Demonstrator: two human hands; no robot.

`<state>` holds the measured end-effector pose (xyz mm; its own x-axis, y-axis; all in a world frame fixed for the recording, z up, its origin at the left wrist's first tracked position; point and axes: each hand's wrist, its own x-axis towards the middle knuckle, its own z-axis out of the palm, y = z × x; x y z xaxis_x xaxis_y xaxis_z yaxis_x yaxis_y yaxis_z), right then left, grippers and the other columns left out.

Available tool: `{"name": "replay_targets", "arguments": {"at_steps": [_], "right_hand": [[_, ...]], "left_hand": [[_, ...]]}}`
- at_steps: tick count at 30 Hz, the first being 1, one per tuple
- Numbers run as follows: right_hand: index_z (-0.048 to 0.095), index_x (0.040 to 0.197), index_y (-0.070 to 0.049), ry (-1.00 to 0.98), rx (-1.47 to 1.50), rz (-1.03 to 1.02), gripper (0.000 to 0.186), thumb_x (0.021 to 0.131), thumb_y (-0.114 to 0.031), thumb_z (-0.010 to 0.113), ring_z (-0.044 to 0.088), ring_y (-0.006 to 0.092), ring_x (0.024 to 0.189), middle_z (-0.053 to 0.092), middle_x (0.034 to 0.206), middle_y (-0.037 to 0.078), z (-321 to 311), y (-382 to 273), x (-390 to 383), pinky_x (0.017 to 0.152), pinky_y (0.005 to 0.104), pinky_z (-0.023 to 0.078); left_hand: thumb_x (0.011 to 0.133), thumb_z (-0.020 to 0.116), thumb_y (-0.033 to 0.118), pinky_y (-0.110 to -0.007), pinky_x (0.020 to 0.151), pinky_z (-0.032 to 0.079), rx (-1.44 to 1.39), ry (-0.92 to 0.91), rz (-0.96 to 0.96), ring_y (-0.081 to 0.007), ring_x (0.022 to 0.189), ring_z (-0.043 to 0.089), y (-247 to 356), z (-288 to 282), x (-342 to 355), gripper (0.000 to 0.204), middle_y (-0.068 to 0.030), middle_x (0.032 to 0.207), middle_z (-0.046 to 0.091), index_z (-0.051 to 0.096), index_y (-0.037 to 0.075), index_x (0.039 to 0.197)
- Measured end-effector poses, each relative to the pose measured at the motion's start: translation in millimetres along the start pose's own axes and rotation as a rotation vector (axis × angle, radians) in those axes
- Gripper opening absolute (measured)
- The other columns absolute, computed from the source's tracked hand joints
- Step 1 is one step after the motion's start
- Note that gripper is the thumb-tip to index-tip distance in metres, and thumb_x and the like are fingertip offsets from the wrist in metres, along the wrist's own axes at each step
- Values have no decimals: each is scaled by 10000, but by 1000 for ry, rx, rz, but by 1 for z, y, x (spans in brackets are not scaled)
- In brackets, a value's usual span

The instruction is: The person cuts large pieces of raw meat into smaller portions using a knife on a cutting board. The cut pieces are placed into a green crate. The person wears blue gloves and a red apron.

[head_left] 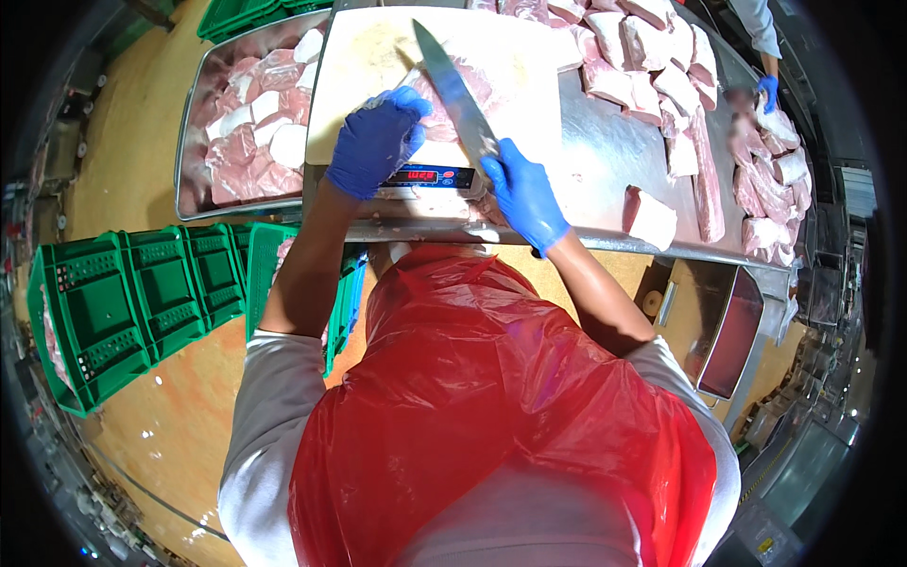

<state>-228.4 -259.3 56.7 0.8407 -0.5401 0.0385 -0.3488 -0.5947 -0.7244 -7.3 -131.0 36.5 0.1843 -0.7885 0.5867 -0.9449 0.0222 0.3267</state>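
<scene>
On the white cutting board [364, 47] lies a piece of raw pink meat [436, 120]. My left hand [376, 140], in a blue glove, has its fingers curled at the left edge of this piece and appears to grip it. My gloved right hand [527, 196] is closed round the handle of a large knife [448, 79]. The long blade slants up and to the left, over the meat. Whether its edge touches the meat I cannot tell. At the board's near edge sits a scale [421, 177] with a lit red display.
A steel tray [185, 151] of cut meat stands left of the board. Slabs of meat [652, 42] cover the steel table's [590, 142] far right, with one block [650, 219] near its front edge. Green crates [156, 283] stand lower left. Another person's gloved hand [768, 93] reaches in at right.
</scene>
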Motion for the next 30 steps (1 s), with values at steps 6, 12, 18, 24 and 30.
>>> {"name": "replay_targets", "arguments": {"at_steps": [6,12,18,24,30], "right_hand": [[500,1118,-22,-21,-77,-145,201,1006,-187,526,634,504,782,638,831,307,18,-35,55,671,557,496],[479,1136,-15,-311,-408,-120,234,941,-117,557,680,442,770,673,829,270,-25,-21,-10,668,527,525],[449,1130,42,-381,-600,-125,259,911,-58,544,695,439,790,677,820,280,-6,-45,8,702,506,558],[476,1064,64,-252,-589,-156,229,899,-71,562,681,460,812,668,846,301,51,-81,86,716,517,548],[440,1139,62,-427,-661,-167,269,912,-59,521,670,454,735,661,792,272,-12,-42,-19,645,531,530]], "left_hand": [[752,779,106,-405,779,563,12,80,74,-290,887,674,-15,-4,-5,308,-75,979,667,662,102,1037],[730,808,125,-391,763,568,5,150,-130,-292,873,691,-22,3,-35,297,-100,973,684,675,87,993],[729,786,118,-395,753,557,-223,165,-253,-308,878,686,-3,-3,-48,236,-110,982,683,674,66,929],[733,785,125,-402,741,548,-203,193,-244,-295,839,667,-4,-20,-53,230,-97,960,672,672,75,928],[811,743,-15,-256,785,517,-627,905,-482,-97,859,618,-84,-29,-106,163,-34,1014,688,669,5,955]]}}
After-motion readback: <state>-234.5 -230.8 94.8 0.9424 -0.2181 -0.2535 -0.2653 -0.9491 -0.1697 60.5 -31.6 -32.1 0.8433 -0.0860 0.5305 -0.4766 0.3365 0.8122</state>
